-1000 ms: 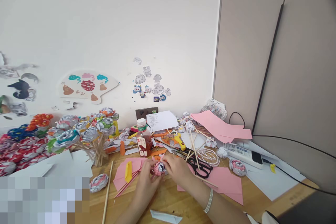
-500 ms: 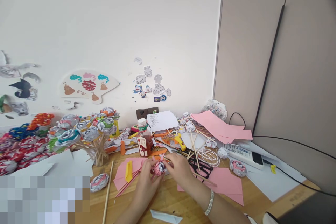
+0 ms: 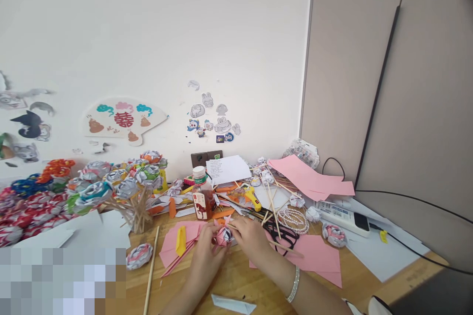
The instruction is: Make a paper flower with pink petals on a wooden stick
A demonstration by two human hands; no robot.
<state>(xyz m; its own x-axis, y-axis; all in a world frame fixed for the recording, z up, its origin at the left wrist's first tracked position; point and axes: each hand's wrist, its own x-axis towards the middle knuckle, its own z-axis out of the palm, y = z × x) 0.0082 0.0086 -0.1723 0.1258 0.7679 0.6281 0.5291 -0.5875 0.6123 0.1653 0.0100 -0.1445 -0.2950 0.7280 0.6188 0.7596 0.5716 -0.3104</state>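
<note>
Between my hands is a small pink and white paper flower [image 3: 224, 236] with a dark spot at its centre. My left hand [image 3: 207, 248] grips it from the left, fingers curled round its side. My right hand [image 3: 251, 238], a beaded bracelet on the wrist, pinches the flower's upper right edge; its fingertips are partly hidden. Left of my hands lie pink paper sheets [image 3: 168, 248] with a folded yellow strip [image 3: 181, 241] on top. A folded pale blue paper strip [image 3: 233, 304] rests on the wooden table in front of me.
A drink bottle [image 3: 201, 197] stands just behind my hands. Bunched paper flowers [image 3: 129, 184] fill the left. A yellow glue gun [image 3: 253, 199], black scissors [image 3: 281, 236], a pearl string [image 3: 293, 220] and a power strip [image 3: 347, 219] lie to the right. A wooden stick [image 3: 151, 270] lies at left.
My hands stay around the paper flower at nearly the same spot. The right fingers shift slightly at its upper edge. The view moves very slightly.
</note>
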